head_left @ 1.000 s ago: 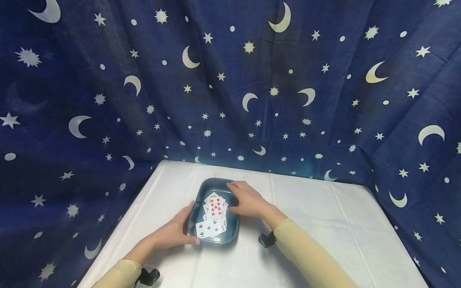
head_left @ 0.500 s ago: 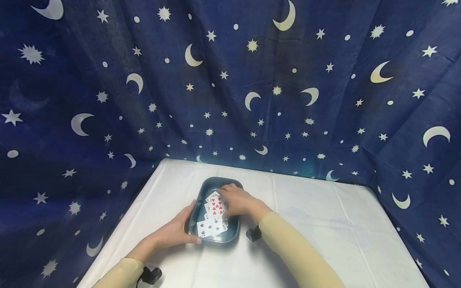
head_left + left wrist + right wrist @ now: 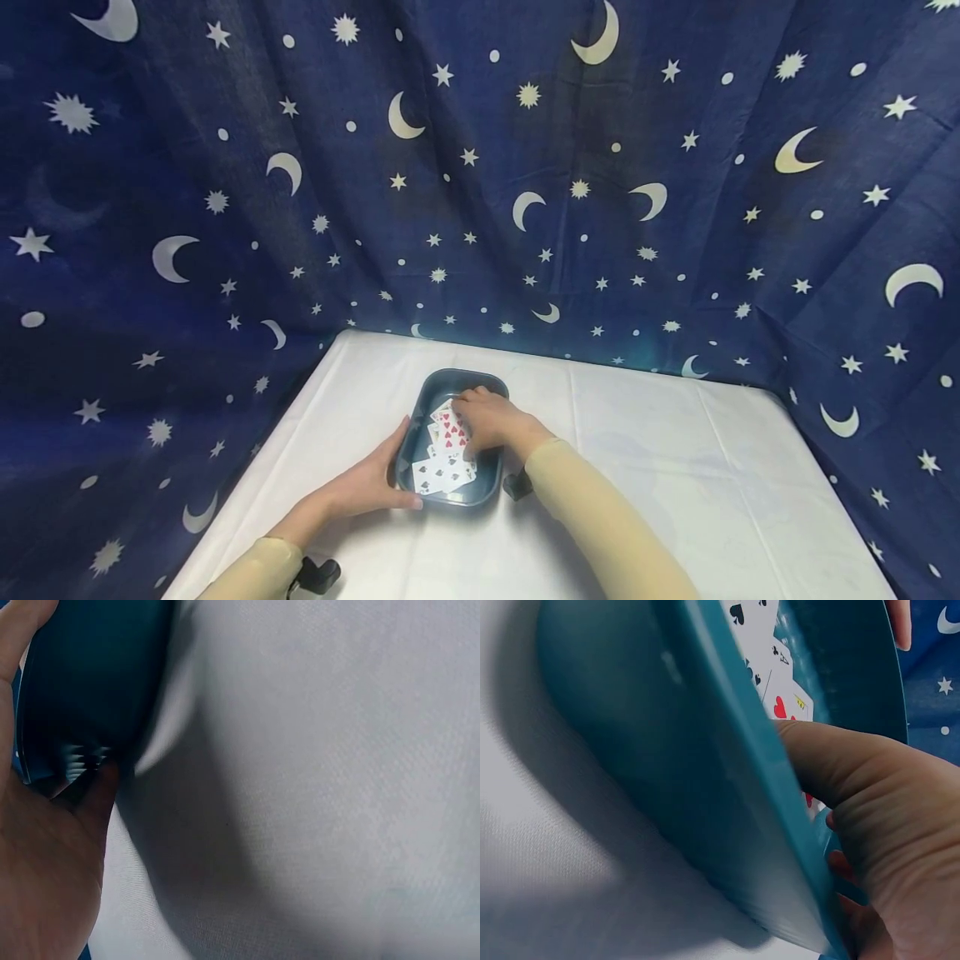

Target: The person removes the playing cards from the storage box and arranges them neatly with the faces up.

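Observation:
A dark teal plastic bin [image 3: 431,392] with rounded corners stands on the table, with a loose pile of playing cards [image 3: 444,473] face up inside. A red hearts card lies over several spades cards. My left hand [image 3: 362,485] holds the bin's left side and near corner, thumb at the front, fingers along the side. Reaching over the right rim, my right hand [image 3: 491,422] has its fingers curled down at the right edge of the cards. In the right wrist view its thumb presses beside the hearts card [image 3: 781,709]. The hand hides part of the pile.
A white cloth covers the table [image 3: 660,475]. Behind and to both sides hangs a dark blue curtain [image 3: 480,208] with moons and stars. Black wrist mounts [image 3: 318,575] show under both forearms.
My right hand has moved left and down from the bin's right rim onto the cards. The left hand has stayed on the bin. The head view has shifted slightly.

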Motion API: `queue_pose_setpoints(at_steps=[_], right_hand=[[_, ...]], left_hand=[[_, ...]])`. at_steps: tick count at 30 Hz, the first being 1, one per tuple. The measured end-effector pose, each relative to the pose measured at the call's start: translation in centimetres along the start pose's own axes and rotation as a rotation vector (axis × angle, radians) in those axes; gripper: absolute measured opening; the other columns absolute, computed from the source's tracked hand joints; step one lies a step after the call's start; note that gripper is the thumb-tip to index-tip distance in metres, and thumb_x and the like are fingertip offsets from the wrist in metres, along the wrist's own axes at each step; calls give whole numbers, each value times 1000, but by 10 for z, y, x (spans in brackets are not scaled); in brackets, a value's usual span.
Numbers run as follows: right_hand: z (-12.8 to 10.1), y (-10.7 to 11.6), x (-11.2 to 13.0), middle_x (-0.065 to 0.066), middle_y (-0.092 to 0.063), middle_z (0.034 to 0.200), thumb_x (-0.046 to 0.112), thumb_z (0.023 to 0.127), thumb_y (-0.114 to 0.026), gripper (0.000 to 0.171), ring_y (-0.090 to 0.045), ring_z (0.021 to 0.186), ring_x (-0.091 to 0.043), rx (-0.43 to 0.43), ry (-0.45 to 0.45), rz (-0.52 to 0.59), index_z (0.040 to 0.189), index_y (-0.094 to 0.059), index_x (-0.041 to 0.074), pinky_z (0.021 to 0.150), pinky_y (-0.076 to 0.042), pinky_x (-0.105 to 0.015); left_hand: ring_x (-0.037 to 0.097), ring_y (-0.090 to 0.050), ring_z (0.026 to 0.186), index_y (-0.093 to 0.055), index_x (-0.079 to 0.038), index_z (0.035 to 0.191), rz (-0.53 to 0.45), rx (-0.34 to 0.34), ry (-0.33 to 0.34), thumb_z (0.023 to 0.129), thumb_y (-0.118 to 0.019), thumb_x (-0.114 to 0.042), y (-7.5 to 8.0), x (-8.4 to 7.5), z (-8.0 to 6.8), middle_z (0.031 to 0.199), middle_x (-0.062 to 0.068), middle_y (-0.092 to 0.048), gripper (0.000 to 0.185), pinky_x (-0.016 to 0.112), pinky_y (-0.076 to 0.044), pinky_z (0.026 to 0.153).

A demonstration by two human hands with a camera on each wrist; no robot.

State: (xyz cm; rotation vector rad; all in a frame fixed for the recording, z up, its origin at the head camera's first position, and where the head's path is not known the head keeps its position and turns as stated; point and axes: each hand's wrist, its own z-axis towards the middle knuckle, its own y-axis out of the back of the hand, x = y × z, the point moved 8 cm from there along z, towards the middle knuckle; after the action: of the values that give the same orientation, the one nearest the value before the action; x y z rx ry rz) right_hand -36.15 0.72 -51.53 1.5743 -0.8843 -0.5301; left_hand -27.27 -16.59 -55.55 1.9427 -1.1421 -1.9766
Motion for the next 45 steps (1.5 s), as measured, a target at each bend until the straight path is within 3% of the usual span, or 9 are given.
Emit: queue_pose_setpoints(at_steps=[15,27,45], right_hand=[[5,-5,-2,-2,-55,142,51,68,-92,95,-47,127,-21,29,-32,-4,149,-54,17,115,-38,-41],[5,-3,-2,-1,-57,126,49,70,-91,86,-48,114,-18,45,-35,-9,143,-60,16,112,-42,-40],[6,-4,-1,2,-58,118,48,72,-91,74,-47,106,-16,54,-31,-7,134,-66,17,105,-45,-38]], left_hand=[[33,-11,156,-1,-17,166,-18,-15,6,71,-91,-53,-2,0,0,171,10,-8,136,55,-16,122],[35,-11,155,3,-22,166,-79,-6,37,73,-92,-45,-4,0,0,171,11,-5,136,53,-19,121],[30,-6,156,3,-24,166,-82,11,33,75,-91,-44,-4,-1,0,172,7,-3,132,53,-14,122]])
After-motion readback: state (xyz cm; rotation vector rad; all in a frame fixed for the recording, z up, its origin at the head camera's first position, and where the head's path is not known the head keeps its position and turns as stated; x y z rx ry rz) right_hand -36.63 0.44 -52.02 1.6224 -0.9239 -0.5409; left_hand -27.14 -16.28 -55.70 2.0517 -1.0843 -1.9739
